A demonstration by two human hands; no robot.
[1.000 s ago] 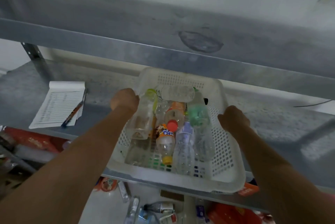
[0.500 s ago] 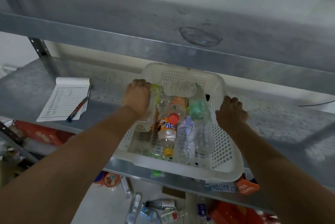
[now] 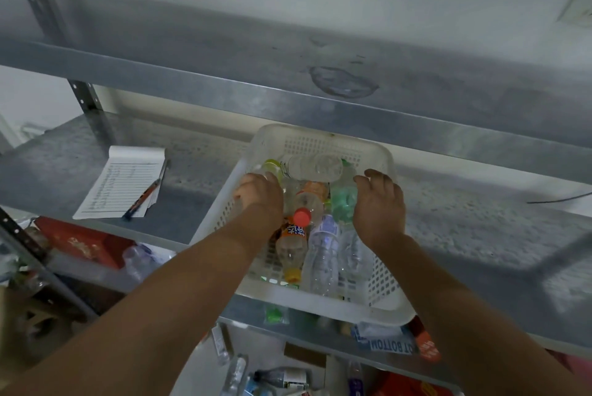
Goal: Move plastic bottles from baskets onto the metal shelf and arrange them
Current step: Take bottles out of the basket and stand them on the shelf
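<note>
White plastic basket [image 3: 381,296], just one, sitting on the metal shelf [image 3: 464,222] at its front edge. Roughly six or seven plastic bottles [image 3: 322,254] piled inside, mostly clear; one orange-labelled bottle [image 3: 293,243] with a red cap. Left hand [image 3: 261,197] reaching in, fingers curled down among the bottles, grip hidden so can't tell. Right hand [image 3: 378,203] over the basket, fingers loosely spread. One notepad [image 3: 123,182] plus one pen [image 3: 144,195] off to the left.
</note>
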